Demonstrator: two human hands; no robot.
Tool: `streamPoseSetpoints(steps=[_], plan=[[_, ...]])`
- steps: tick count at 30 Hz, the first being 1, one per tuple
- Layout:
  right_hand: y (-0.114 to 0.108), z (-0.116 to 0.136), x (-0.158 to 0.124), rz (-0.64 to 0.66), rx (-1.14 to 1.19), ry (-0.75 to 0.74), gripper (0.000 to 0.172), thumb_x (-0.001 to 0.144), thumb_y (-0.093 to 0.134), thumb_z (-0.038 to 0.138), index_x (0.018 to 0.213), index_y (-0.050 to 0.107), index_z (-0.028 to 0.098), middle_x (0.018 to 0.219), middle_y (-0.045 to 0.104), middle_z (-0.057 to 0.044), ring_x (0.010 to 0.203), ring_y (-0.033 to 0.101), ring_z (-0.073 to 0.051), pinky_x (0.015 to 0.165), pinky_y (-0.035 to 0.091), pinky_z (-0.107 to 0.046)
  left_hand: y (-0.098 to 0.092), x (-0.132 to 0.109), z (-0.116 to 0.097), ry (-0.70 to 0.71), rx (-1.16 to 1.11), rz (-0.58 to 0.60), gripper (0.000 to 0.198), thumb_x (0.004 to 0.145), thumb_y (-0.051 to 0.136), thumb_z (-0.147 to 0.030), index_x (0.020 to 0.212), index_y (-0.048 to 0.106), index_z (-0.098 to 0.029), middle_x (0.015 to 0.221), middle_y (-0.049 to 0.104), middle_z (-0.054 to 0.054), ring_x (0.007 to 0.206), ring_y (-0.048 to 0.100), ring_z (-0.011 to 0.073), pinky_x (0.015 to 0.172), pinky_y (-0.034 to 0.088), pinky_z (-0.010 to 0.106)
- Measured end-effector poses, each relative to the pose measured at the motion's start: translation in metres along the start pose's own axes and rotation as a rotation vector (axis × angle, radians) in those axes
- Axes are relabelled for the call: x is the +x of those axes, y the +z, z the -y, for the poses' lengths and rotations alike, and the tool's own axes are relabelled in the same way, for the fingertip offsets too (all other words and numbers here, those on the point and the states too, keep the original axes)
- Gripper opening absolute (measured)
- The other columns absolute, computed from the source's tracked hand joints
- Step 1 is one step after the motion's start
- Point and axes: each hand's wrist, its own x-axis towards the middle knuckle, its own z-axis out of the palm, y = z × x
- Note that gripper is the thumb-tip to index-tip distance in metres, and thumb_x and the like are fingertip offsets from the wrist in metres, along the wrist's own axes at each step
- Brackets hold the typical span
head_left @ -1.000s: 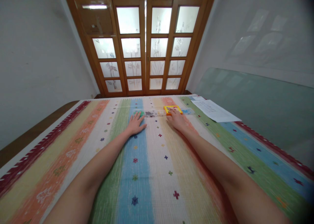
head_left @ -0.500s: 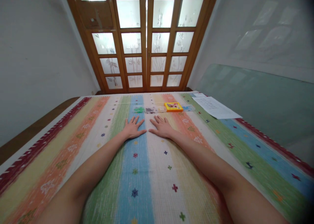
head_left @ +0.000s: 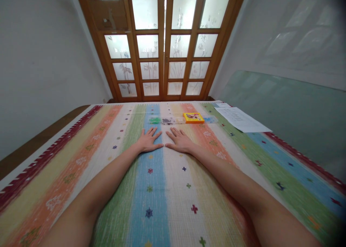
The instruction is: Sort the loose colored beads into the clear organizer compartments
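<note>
My left hand [head_left: 148, 140] lies flat on the striped tablecloth [head_left: 150, 200], fingers spread over its blue band. My right hand [head_left: 178, 140] rests flat beside it on the white band, also with fingers apart. The two thumbs point at each other with a narrow gap between them. Both hands are empty. Just beyond the fingertips lies a clear plastic case [head_left: 175, 120] with green, dark and blue contents, too small to make out. A yellow box [head_left: 193, 118] with a printed picture stands on or against the case, beyond my right hand.
At the right of the table lie printed white sheets of paper [head_left: 242, 119]. A pale green panel [head_left: 286, 110] runs along the right wall. Wooden doors with glass panes [head_left: 164, 45] stand behind the table's far edge.
The whole view has shifted slightly, so things appear a little farther right. Both hands stay flat in the same place on the cloth.
</note>
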Motion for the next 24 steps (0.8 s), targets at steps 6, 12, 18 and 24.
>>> streamPoseSetpoints(steps=[6, 12, 18, 24], plan=[[-0.004, 0.004, -0.001, 0.008, -0.010, -0.001, 0.096, 0.091, 0.031, 0.088, 0.167, 0.025, 0.030, 0.174, 0.012, -0.010, 0.161, 0.011, -0.033, 0.129, 0.007, -0.056, -0.001, 0.001, -0.001, 0.007, -0.004, 0.003, 0.091, 0.090, 0.038, -0.085, 0.165, 0.027, -0.036, 0.175, 0.010, 0.006, 0.161, 0.009, 0.0376, 0.124, 0.001, 0.070], [-0.011, 0.010, -0.003, 0.042, -0.038, 0.010, 0.097, 0.091, 0.027, 0.089, 0.167, 0.023, 0.030, 0.174, 0.009, -0.009, 0.161, 0.010, -0.035, 0.128, 0.006, -0.058, -0.004, 0.000, -0.002, 0.009, -0.016, 0.026, 0.092, 0.089, 0.037, -0.086, 0.166, 0.025, -0.035, 0.175, 0.008, 0.008, 0.161, 0.007, 0.0364, 0.124, 0.000, 0.070], [-0.014, 0.013, -0.004, 0.052, -0.043, 0.020, 0.096, 0.091, 0.027, 0.088, 0.167, 0.022, 0.031, 0.174, 0.009, -0.008, 0.161, 0.009, -0.035, 0.128, 0.005, -0.060, -0.003, 0.000, -0.001, 0.007, -0.018, 0.020, 0.092, 0.090, 0.037, -0.085, 0.166, 0.027, -0.035, 0.175, 0.010, 0.007, 0.161, 0.007, 0.0388, 0.123, 0.000, 0.071], [-0.015, 0.013, -0.004, 0.062, -0.036, 0.026, 0.096, 0.091, 0.027, 0.088, 0.167, 0.022, 0.031, 0.174, 0.009, -0.010, 0.161, 0.009, -0.036, 0.127, 0.006, -0.063, -0.002, 0.001, 0.000, 0.015, -0.022, 0.015, 0.092, 0.090, 0.036, -0.086, 0.166, 0.026, -0.034, 0.175, 0.010, 0.009, 0.161, 0.008, 0.0380, 0.122, 0.000, 0.072]])
